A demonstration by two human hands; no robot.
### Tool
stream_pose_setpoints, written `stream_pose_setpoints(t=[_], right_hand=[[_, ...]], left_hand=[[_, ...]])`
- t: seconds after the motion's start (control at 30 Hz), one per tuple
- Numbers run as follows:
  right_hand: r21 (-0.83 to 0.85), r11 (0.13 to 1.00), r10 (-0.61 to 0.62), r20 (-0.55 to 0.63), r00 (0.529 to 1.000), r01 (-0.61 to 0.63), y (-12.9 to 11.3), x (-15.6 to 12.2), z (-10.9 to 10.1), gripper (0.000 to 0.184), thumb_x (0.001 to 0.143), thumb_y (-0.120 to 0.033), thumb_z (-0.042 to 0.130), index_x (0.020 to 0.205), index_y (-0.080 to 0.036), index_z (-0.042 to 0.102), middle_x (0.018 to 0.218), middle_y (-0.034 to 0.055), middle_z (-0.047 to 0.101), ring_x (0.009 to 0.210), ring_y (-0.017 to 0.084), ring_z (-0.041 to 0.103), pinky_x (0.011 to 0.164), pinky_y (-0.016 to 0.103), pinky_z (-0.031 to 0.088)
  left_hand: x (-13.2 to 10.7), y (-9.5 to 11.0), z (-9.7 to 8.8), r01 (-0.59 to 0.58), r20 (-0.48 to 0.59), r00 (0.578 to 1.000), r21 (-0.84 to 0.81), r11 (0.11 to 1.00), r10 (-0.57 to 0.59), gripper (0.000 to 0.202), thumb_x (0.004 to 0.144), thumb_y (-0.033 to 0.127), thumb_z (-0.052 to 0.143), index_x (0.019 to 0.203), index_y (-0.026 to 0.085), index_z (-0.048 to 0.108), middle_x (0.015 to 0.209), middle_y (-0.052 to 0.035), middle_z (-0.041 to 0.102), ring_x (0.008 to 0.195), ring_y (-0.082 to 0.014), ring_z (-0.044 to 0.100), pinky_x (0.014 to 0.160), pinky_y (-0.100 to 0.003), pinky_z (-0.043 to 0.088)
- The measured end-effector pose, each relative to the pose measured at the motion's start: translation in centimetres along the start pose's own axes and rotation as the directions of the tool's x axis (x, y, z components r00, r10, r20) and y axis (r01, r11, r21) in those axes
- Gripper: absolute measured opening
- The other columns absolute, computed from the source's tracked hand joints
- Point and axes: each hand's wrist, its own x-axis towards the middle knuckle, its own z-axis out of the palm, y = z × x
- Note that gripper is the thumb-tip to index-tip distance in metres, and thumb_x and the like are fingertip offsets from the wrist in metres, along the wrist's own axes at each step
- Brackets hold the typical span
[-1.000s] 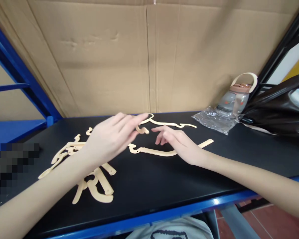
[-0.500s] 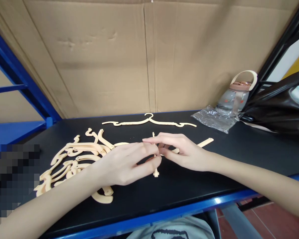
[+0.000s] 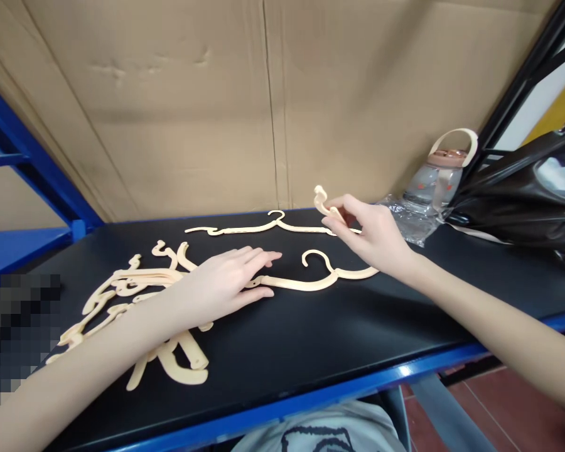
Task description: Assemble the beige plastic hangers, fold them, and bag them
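Note:
My right hand (image 3: 370, 235) pinches a small curved cream plastic hanger piece (image 3: 321, 201) with thumb and fingers, raised over the table. Below it lies a cream hanger body with a hook (image 3: 306, 285); its right end is hidden behind my right hand. My left hand (image 3: 230, 279) holds nothing, fingers stretched out and thumb apart, close to the left end of that hanger body. Under and beside my left forearm is a loose pile of cream hanger parts (image 3: 150, 276). A longer hanger (image 3: 254, 229) with end pieces lies flat at the back.
A black tabletop (image 3: 282, 351) has a blue front edge. Cardboard (image 3: 169, 125) stands behind it. At the back right are a clear plastic bag (image 3: 407, 223), a water bottle (image 3: 435, 182) and a black bag (image 3: 508, 194). Blue frame posts (image 3: 51, 169) rise at left.
My hands have moved apart. The right one has risen up and right with the small hanger piece; the left one has opened and shifted left. The hooked hanger body now lies visible on the table.

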Motion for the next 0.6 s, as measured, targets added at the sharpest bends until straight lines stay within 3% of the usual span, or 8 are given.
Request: stream_pose_setpoints(t=[0.17,0.27,0.43,0.6], right_hand=[[0.003,1.000,0.022,0.071,0.997,-0.022,0.0,-0.2,0.1,0.016,0.092,-0.028,0.041,0.099,-0.019,0.053,0.060,-0.0044,0.053,0.051,0.012,0.048,0.056,0.024,0.031],[0.002,1.000,0.028,0.087,0.996,-0.028,-0.1,-0.1,-0.1,0.016,0.091,-0.030,0.043,0.094,-0.020,0.055,0.054,-0.0058,0.048,0.047,0.010,0.043,0.053,0.023,0.030],[0.025,0.999,0.041,0.124,0.991,-0.045,0.7,0.2,-0.7,0.021,0.089,-0.039,0.052,0.083,-0.019,0.058,0.053,-0.0050,0.051,0.046,0.009,0.043,0.052,0.022,0.031],[0.021,0.996,0.076,0.182,0.980,-0.081,2.3,0.7,-1.1,0.027,0.088,-0.044,0.055,0.087,-0.018,0.064,0.059,-0.0024,0.056,0.052,0.011,0.047,0.054,0.024,0.032]], left_hand=[[0.3,0.6,0.6,0.037,0.024,0.999,-0.003,0.999,-0.037,0.037,0.098,0.028,0.038,0.134,0.019,0.043,0.094,-0.0029,0.067,0.087,-0.0178,0.065,0.076,-0.028,0.050],[0.1,0.5,0.4,0.042,-0.016,0.999,-0.003,0.999,-0.042,0.036,0.099,0.027,0.036,0.134,0.019,0.043,0.100,-0.0041,0.065,0.087,-0.0171,0.064,0.072,-0.027,0.049],[0.0,-0.1,-0.7,-0.013,-0.109,0.993,0.204,0.979,0.036,0.032,0.099,0.019,0.029,0.112,0.018,0.058,0.109,-0.0092,0.060,0.090,-0.0207,0.061,0.069,-0.030,0.047],[0.2,-0.2,-2.5,0.128,-0.173,0.982,0.344,0.930,-0.071,0.032,0.096,0.018,0.029,0.104,0.018,0.059,0.107,-0.0092,0.060,0.072,-0.0193,0.058,0.055,-0.030,0.040]])
